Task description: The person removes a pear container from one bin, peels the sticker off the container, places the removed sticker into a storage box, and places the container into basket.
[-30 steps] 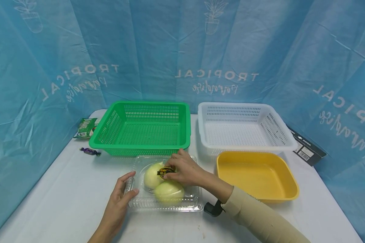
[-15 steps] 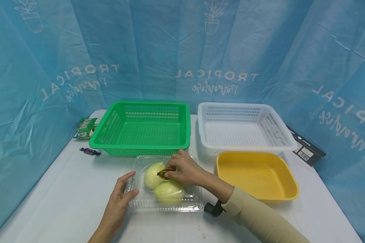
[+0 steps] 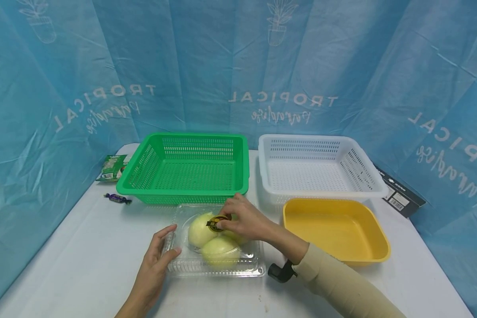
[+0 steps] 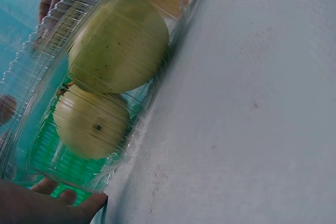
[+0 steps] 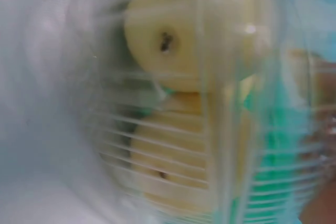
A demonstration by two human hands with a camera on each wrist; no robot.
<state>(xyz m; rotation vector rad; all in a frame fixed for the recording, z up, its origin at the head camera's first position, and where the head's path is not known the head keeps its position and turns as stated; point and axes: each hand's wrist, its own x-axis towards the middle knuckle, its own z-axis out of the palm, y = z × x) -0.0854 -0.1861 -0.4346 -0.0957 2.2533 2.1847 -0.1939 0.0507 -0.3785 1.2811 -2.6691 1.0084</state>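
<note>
A clear plastic clamshell box [image 3: 183, 265] lies on the table in the head view, with several pale yellow-green round fruits, pear-like, [image 3: 221, 251] inside. My left hand [image 3: 153, 260] holds the box's left edge, thumb at the front and fingers further back. With thumb and fingers, my right hand [image 3: 244, 218] pinches a black-and-gold sticker label [image 3: 214, 223] on top of the lid; its right part is hidden by the fingers. Through the ribbed wall, the left wrist view shows two fruits [image 4: 121, 45] close up. Blur covers the right wrist view, where a fruit [image 5: 173, 156] shows behind plastic.
Behind the box stand a green basket [image 3: 194, 176] and a white basket [image 3: 302, 174]. A yellow tub [image 3: 338, 229] is to the right, beside a black box [image 3: 403, 196]. A wrapped candy [image 3: 117, 198] and a green packet [image 3: 112, 168] lie at the left.
My right hand has shifted slightly up and to the right, and the label has moved with its fingers, now tilted up from the lid. The left hand and the box stay in place.
</note>
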